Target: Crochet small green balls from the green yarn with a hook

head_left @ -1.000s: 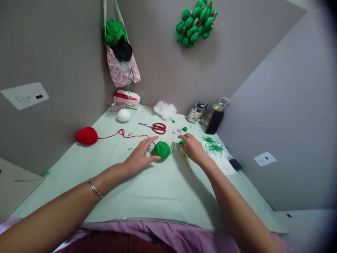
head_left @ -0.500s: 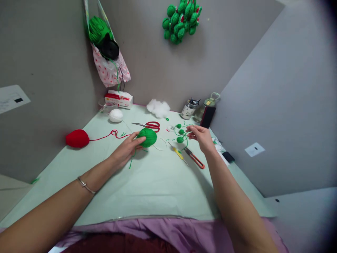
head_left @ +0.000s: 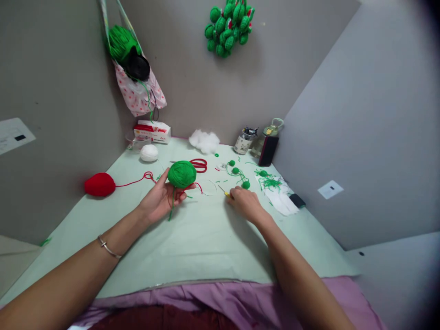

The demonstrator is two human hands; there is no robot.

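Observation:
My left hand (head_left: 154,201), palm up, holds a green yarn ball (head_left: 182,174) between thumb and fingers above the table. A green tail hangs from it, and a red strand passes by the fingers. My right hand (head_left: 245,201) is low over the table, its fingers closed on a yellow-handled crochet hook (head_left: 227,194); the thin tip points up and left, and the rest is hidden. The snips are covered by that hand. Just beyond it lie small green crocheted balls (head_left: 235,170) joined by strands. Red-handled scissors (head_left: 199,165) lie partly behind the yarn ball.
A red yarn ball (head_left: 100,184) and a white one (head_left: 149,153) are on the left. White stuffing (head_left: 204,141), a pen cup (head_left: 244,141), a bottle (head_left: 271,128) and a phone (head_left: 268,151) stand along the back. Green scraps lie on white paper (head_left: 283,201) at right.
My right hand has left the green strands, moving down and left onto the crochet hook. The nearest small green ball has shifted right. My left hand has turned palm up with the yarn ball.

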